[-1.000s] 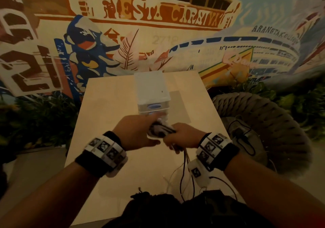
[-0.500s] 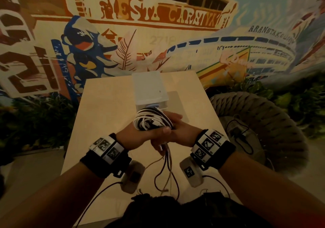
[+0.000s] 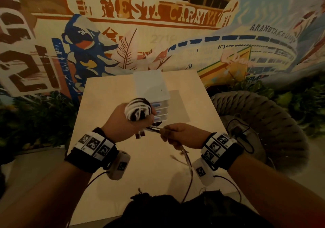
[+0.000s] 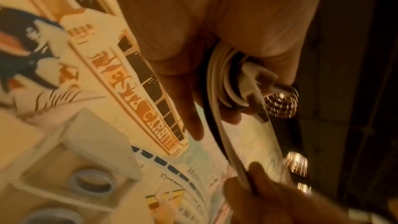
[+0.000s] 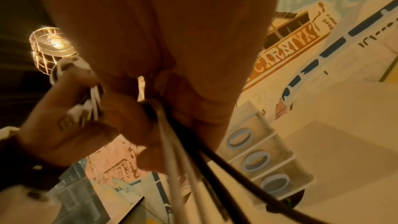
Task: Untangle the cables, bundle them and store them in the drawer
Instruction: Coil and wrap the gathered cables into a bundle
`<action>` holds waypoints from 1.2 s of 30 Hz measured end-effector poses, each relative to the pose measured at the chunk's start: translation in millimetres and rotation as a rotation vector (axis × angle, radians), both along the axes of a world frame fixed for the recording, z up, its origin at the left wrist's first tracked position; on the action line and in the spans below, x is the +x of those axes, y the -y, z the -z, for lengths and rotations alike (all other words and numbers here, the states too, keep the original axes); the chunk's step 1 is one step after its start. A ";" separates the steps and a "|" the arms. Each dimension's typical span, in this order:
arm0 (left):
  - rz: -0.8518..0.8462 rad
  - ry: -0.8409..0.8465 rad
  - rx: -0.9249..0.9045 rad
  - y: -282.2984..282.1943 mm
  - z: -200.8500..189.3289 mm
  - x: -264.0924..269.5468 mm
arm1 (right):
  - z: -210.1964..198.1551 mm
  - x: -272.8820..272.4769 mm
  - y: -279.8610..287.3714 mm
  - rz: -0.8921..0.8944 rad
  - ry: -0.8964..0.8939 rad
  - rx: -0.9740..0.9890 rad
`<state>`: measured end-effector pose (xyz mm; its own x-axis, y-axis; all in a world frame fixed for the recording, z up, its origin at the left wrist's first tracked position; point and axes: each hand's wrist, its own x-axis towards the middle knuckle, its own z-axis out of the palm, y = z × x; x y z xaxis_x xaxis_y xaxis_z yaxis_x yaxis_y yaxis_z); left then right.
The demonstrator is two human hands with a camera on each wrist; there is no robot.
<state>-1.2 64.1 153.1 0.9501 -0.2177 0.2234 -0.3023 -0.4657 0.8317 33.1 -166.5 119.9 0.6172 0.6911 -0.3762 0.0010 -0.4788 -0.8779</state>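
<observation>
White drawer unit [image 3: 152, 85] shut, left hand [image 3: 123, 122] gripping coiled cables [image 3: 138, 111], right fingers [image 3: 168, 133] pinching strands.

Dim, warm amber lighting; caged lamp [image 5: 50, 47] glares at 10 o'clock in right wrist view. Wrist views motion-blurred; head view edges bowed.

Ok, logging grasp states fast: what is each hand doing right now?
Left hand: closed around the coiled cable bundle.
Right hand: closed, gripping the loose cable strands.

Cables [image 3: 138, 111] coiled, drawer unit [image 3: 159, 103] shut

I see black and white strands wound into a ball, tails trailing down; 3 closed drawers just behind.
</observation>
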 end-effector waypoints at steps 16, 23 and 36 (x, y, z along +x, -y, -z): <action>0.251 -0.110 0.803 13.7 -4.6 -6.6 | -7.8 7.7 -10.7 0.084 -0.328 -0.016; 0.196 -0.091 0.977 23.6 10.3 -6.1 | -10.9 11.9 -14.4 -0.033 -0.263 -0.117; 0.192 -0.198 1.246 59.9 13.7 -6.4 | -10.2 -2.6 -42.9 -0.203 0.184 -0.548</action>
<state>-7.7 4.2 139.4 0.8737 -0.3143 -0.3713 -0.3728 -0.9229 -0.0961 30.5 -123.6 130.1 0.5819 0.5378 -0.6101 0.2682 -0.8351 -0.4804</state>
